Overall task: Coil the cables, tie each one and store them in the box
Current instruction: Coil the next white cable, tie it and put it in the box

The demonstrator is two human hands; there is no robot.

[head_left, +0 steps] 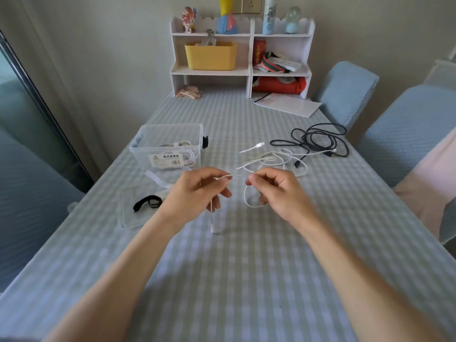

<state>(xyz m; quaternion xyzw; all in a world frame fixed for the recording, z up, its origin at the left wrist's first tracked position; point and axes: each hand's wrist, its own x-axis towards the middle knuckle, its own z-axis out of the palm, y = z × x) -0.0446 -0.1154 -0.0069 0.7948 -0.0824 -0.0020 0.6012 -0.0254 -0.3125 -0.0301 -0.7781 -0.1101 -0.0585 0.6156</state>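
Now pinching the thin white cable (251, 203) in left hand (197, 191) and right hand (278, 191), near the clear box (170, 146). Soft, light, floppy; best held near the plug.

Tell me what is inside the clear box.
The clear box holds coiled white cables, one bound with a white tie. Its label hides part of them, so their number is unclear.

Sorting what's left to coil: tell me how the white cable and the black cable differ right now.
The white cable is pinched in both hands, left hand and right hand, part of it lifted; the black cable lies untouched, wholly on the table. The white one looks thinner than the black. Both are loose, tangled and untied, outside the box.
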